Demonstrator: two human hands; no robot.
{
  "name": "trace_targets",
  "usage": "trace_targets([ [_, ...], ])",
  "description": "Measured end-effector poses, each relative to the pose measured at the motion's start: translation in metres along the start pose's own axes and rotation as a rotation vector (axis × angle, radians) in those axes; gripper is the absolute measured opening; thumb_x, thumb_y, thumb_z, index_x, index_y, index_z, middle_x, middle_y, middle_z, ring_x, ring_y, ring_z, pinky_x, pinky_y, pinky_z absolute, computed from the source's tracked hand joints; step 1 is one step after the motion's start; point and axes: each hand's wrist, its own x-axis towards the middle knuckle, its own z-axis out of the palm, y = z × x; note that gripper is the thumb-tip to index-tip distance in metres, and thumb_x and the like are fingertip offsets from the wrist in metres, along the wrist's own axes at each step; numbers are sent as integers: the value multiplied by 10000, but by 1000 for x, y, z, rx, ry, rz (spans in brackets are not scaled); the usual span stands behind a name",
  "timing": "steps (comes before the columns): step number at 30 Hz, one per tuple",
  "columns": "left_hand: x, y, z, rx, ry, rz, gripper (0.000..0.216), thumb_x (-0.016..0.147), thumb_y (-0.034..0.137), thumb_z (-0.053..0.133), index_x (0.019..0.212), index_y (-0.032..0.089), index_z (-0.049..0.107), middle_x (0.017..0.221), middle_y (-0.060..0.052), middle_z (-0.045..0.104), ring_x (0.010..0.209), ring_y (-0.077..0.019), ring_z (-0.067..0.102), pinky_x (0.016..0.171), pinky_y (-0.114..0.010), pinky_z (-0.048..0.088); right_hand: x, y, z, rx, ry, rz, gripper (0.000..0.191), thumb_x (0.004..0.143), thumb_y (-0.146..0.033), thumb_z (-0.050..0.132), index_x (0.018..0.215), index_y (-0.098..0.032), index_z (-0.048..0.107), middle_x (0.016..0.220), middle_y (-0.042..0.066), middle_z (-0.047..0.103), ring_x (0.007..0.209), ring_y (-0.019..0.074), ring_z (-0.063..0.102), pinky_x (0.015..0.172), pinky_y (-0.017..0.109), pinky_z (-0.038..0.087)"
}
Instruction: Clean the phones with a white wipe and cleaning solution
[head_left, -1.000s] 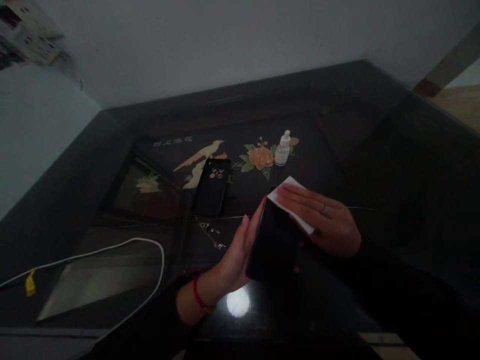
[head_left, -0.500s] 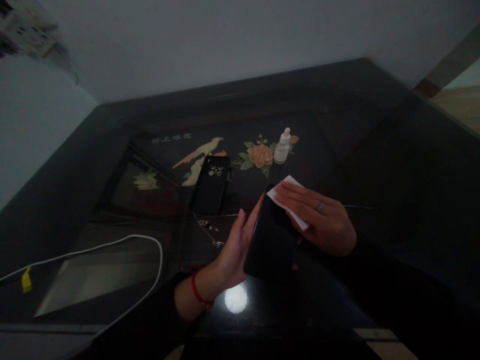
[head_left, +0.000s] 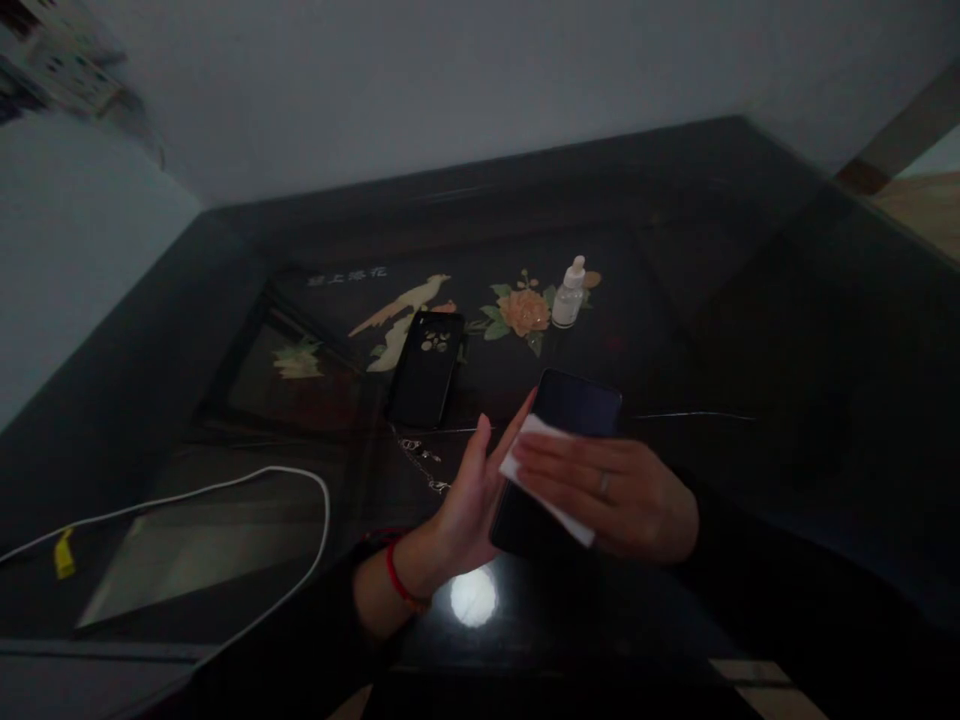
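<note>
A dark smartphone (head_left: 581,402) rests in my left hand (head_left: 469,505), screen up and tilted, with the thumb sticking up along its left side. My right hand (head_left: 626,495) presses a folded white wipe (head_left: 551,435) flat against the middle of the screen, fingers together over it. The wipe and fingers hide part of the phone. Beyond my left hand lies a black phone case (head_left: 424,385), its inside facing up, with a beaded chain strap (head_left: 424,465) trailing from its lower end.
A small white dropper bottle (head_left: 568,295) stands upright on the glossy dark table (head_left: 697,250), beside a printed flower. On the left, a white cable (head_left: 225,485) with a yellow tag (head_left: 64,553) curves across. A wall closes off the far side.
My right hand has slid the wipe down the screen, from the phone's top to its middle, uncovering the upper end. My left hand keeps holding the phone in place.
</note>
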Motion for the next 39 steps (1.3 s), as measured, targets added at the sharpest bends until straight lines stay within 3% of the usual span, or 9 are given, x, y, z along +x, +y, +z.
trace_targets([
  [4, 2, 3, 0, 4, 14, -13, 617, 927, 612, 263, 1465, 321, 348, 1347, -69, 572, 1162, -235, 571, 972, -372, 423, 2, -8, 3, 70, -1, -102, 301, 954, -101, 392, 1091, -19, 647, 1121, 142, 710, 1184, 234, 598, 990, 335, 532],
  [10, -2, 4, -1, 3, -1, -53, 639, 915, 648, 218, 1480, 356, 284, 1369, -73, 554, 1145, -277, 573, 980, -506, 396, -7, 8, -6, -91, 75, 190, 356, 918, -101, 470, 1250, -10, 563, 1261, 214, 619, 1306, 263, 484, 1058, 422, 477],
  [13, -2, 5, 0, 12, 20, -33, 654, 917, 642, 229, 1484, 322, 297, 1381, -78, 547, 1134, -246, 586, 1000, -430, 391, -1, -13, 2, 17, -22, 30, 310, 946, -117, 422, 1151, -14, 630, 1178, 174, 678, 1220, 242, 571, 983, 360, 539],
  [17, -1, 7, 1, 22, -3, -18, 632, 927, 628, 198, 1474, 337, 321, 1394, -56, 541, 1152, -241, 583, 1014, -415, 386, 4, -30, 9, 141, -21, -170, 265, 940, -100, 443, 1050, -39, 676, 1099, 117, 722, 1156, 225, 619, 961, 317, 552],
  [22, -5, 4, -6, 8, -71, -13, 605, 923, 633, 217, 1460, 377, 323, 1334, -64, 587, 1117, -284, 598, 943, -527, 433, -5, 3, -7, -71, 89, 196, 352, 931, -83, 468, 1272, -67, 559, 1242, 182, 640, 1275, 234, 517, 1031, 404, 502],
  [24, -6, 3, -6, 1, -90, -36, 595, 919, 640, 218, 1454, 400, 323, 1344, -58, 579, 1139, -300, 585, 932, -555, 433, -6, 7, -9, -98, 101, 216, 351, 923, -81, 488, 1265, -64, 563, 1234, 193, 641, 1258, 239, 535, 1031, 409, 502],
  [30, -1, 9, 1, 8, -29, 9, 626, 928, 622, 224, 1469, 327, 334, 1425, -70, 509, 1239, -265, 526, 1054, -457, 354, 3, -19, 5, 138, -6, -223, 260, 942, -218, 530, 1033, -22, 674, 1065, 148, 728, 1125, 241, 638, 977, 343, 545],
  [36, -10, 8, -8, 17, -129, -50, 596, 898, 672, 215, 1447, 456, 298, 1479, -60, 443, 1140, -361, 586, 903, -628, 406, -6, 12, -13, -152, 135, 256, 338, 904, -98, 555, 1241, -101, 588, 1241, 167, 643, 1247, 235, 547, 1049, 409, 487],
  [39, -8, 8, -8, 13, -114, -44, 601, 906, 660, 208, 1458, 435, 286, 1448, -75, 477, 1103, -330, 609, 914, -602, 416, -5, 10, -11, -96, 80, 149, 295, 903, -112, 561, 1189, -62, 614, 1197, 184, 665, 1222, 236, 569, 1027, 379, 507],
])
